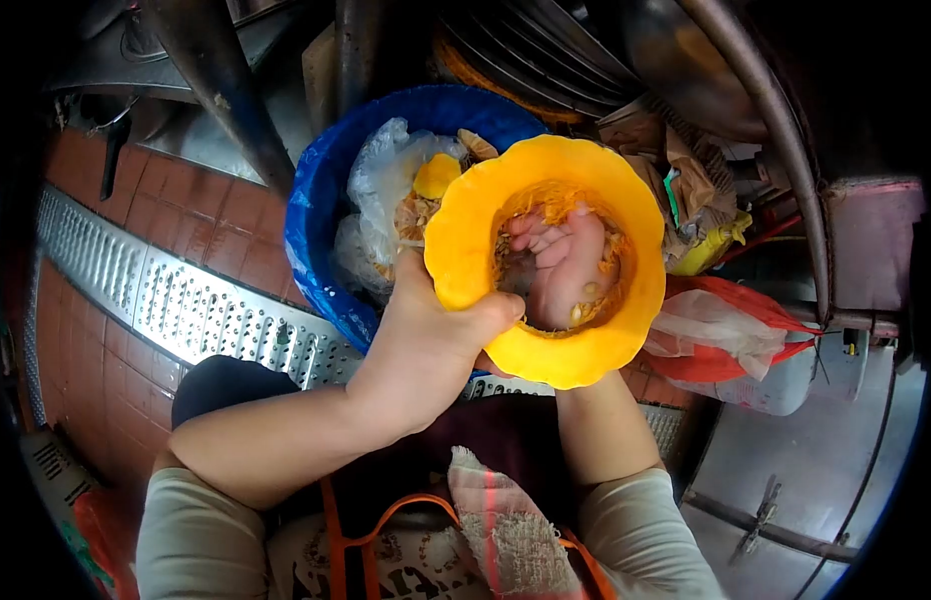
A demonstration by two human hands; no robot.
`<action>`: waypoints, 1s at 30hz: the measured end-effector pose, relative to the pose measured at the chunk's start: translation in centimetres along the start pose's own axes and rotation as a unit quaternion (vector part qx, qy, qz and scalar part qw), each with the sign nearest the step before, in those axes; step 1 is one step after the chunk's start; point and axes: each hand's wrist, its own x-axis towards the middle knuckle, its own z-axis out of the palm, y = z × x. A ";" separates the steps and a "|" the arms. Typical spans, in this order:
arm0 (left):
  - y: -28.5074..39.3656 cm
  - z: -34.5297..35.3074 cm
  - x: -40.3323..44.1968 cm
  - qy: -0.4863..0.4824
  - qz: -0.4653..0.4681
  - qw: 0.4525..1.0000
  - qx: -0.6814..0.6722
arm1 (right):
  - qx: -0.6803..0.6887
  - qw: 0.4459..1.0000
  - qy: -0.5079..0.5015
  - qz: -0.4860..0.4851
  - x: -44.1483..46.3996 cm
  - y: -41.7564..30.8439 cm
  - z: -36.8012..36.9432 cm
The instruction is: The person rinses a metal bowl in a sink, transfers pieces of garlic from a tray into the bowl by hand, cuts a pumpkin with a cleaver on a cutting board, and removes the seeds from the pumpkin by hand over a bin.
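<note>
A thick pumpkin ring, bright yellow-orange with a scalloped edge, is held up in front of me. My left hand grips its left side, thumb over the cut face at the hole's edge. Behind the ring comes my right forearm, and my right hand shows through the hole. Its palm faces me, with the fingers half curled and apart from the thumb; part of it is hidden by the rim. Stringy pulp and a few pale seeds cling around the hole near that wrist.
Under the ring stands a blue bin with clear plastic bags and scraps. Metal legs and stacked pans rise beyond it. A red bag lies at right, near a metal cabinet. A grated drain crosses the tiled floor.
</note>
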 end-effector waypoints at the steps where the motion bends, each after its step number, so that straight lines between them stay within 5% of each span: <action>1: -0.2 0.0 0.0 0.005 -0.006 1.000 0.001 | -0.003 1.000 0.010 0.015 0.0 0.0 0.0; 7: 0.7 -0.3 0.3 -0.054 -0.045 0.998 -0.007 | -0.150 0.986 -0.024 0.062 -0.2 -0.6 -0.1; 18: 0.3 -0.2 0.4 -0.060 0.010 0.998 -0.028 | -0.220 0.974 -0.025 0.046 0.0 -0.3 -0.6; 24: 0.7 -0.8 0.8 -0.046 0.033 0.996 -0.067 | -0.015 0.990 -0.136 0.025 0.5 0.9 -1.9; 30: 1.7 -0.4 0.1 -0.068 -0.041 0.997 -0.019 | 0.038 0.995 -0.089 0.010 0.5 0.2 -0.7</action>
